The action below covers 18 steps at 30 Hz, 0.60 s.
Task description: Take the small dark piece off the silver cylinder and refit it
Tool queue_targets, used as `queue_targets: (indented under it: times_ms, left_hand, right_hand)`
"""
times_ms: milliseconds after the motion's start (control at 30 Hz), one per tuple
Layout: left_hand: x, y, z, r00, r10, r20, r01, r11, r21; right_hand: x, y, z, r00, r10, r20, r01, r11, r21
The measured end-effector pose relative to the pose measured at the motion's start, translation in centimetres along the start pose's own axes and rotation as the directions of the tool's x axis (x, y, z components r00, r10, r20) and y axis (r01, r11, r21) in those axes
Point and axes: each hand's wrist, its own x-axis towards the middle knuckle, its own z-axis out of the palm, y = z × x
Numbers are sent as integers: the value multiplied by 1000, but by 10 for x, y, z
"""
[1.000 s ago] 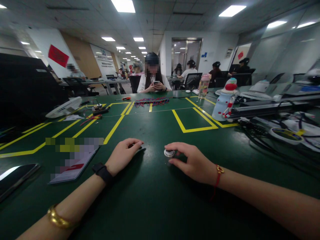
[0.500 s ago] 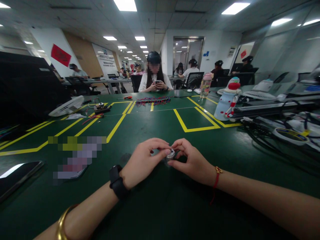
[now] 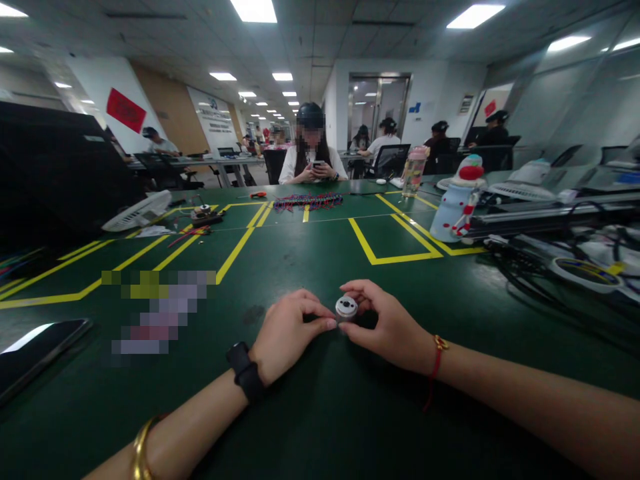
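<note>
A small silver metal cylinder [image 3: 346, 307] stands on the green table in front of me, its round top face upward with several dark holes in it. My right hand [image 3: 383, 320] curls round its right side, thumb at the near side and fingers at the far side, gripping it. Beside the cylinder's lower left, the thumb and forefinger of my left hand [image 3: 293, 333] are pinched together. Whether something tiny sits between those fingertips, I cannot make out.
Left lie a phone [image 3: 37, 360] and a blurred-out flat item [image 3: 165, 313]. Farther off are a wire bundle [image 3: 307, 201] and a small motor-like part [image 3: 203, 213]. Right stand a blue bottle [image 3: 450, 210], a clear bottle [image 3: 415, 172] and black cables [image 3: 525, 270]. A person [image 3: 313, 153] sits opposite.
My left hand has come off the cylinder's top and moved down to its left side, uncovering the top face. My right hand still holds it, with the forefinger raised slightly less bent.
</note>
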Motion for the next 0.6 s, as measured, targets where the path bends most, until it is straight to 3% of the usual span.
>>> queue_targets:
  times_ms: [133, 267, 433, 533, 600]
  left_hand:
    - [0, 2, 4, 1000, 23, 9, -23, 1000, 20]
    - [0, -1, -14, 997, -61, -39, 58, 996, -64]
    - [6, -31, -42, 942, -224, -250, 184, 967, -174]
    - [10, -53, -48, 888, -348, -300, 271, 924, -268]
    - [12, -63, -48, 871, -383, -307, 290, 906, -309]
  right_hand:
    - [0, -2, -1, 999, -42, 17, 43, 996, -77]
    - [6, 1, -25, 997, -4, -75, -16, 967, -253]
    - [21, 36, -110, 917, 120, -380, -317, 796, -516]
    - [23, 68, -168, 828, 296, -476, -558, 525, -643]
    - [20, 85, -199, 775, 438, -455, -622, 403, -671]
